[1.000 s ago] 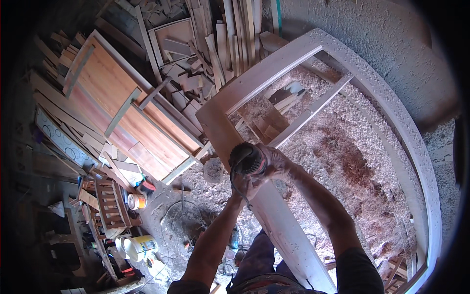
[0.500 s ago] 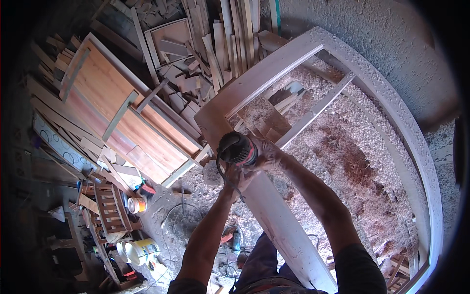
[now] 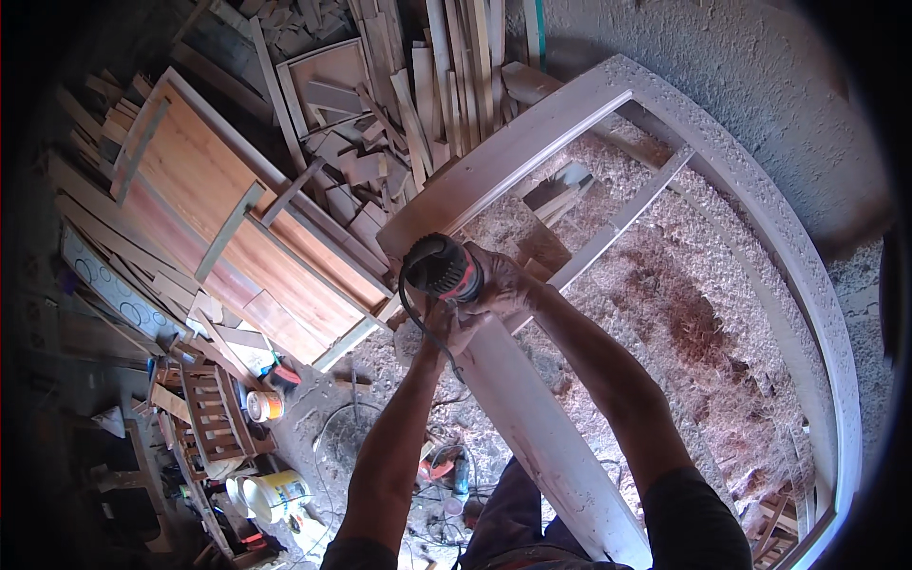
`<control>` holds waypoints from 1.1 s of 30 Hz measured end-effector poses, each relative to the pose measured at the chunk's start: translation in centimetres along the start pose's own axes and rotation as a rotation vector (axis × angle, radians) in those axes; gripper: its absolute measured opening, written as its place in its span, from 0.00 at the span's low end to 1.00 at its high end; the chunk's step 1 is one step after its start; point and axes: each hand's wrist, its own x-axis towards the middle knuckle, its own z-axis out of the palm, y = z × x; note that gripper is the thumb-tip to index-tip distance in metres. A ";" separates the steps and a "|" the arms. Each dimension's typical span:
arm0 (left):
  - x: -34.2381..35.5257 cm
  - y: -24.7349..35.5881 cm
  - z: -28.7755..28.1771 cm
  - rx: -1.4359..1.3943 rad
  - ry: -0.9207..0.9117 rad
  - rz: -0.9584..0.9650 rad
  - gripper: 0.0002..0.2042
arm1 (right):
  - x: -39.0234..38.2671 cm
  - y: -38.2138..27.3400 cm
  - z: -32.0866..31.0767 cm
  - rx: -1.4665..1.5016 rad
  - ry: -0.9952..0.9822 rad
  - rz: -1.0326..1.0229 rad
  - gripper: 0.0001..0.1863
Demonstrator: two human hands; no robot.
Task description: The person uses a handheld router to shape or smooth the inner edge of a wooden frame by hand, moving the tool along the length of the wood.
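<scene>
A black power tool [image 3: 439, 267] with a red band sits on the near rail of a large pale wooden frame [image 3: 560, 456], close to the frame's far-left corner. My right hand [image 3: 502, 283] grips the tool from its right side. Just below the tool, my left hand [image 3: 445, 328] is closed on its lower part where the black cord leaves. The cord hangs down toward the floor. The frame's curved outer rail [image 3: 807, 285] arcs round to the right.
Wood shavings [image 3: 684, 313] cover the floor inside the frame. Stacked planks and offcuts [image 3: 380, 114] lie at the top, a reddish panel door [image 3: 237, 228] at left. A yellow-white bucket [image 3: 275, 494], a small tin [image 3: 264, 406] and a wooden rack [image 3: 214, 413] stand at lower left.
The tool and both hands have slid along the rail toward the frame's far-left corner, away from my body. The grip looks the same.
</scene>
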 end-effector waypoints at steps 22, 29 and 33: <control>-11.1 10.1 5.3 -0.078 -0.037 0.007 0.37 | -16.3 -2.2 0.8 0.178 0.022 0.033 0.47; -14.5 15.4 5.3 -0.187 -0.051 -0.018 0.38 | -22.1 -4.6 0.8 0.149 0.039 0.029 0.47; -16.0 18.1 5.5 -0.256 0.050 0.048 0.36 | -24.7 -4.9 0.8 0.089 0.050 -0.003 0.51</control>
